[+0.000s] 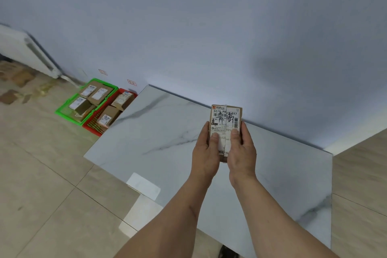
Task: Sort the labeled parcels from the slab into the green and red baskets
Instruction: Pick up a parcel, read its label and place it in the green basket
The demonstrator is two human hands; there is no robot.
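A small brown cardboard parcel (225,119) with a white shipping label and black handwriting is held up above the white marbled slab (167,132). My left hand (206,153) grips its left side and my right hand (240,153) grips its right side, thumbs lying on the label. On the floor left of the slab stand the green basket (62,111) and, beside it, the red basket (92,126). Both hold labeled cardboard parcels. The slab partly hides the red basket.
A pale wall runs behind the slab and baskets, with two small red-marked tags (132,82) stuck on it above the baskets. A white radiator (31,52) stands at the far left. Beige floor tiles surround the slab; a dark shoe tip (227,252) shows at the bottom.
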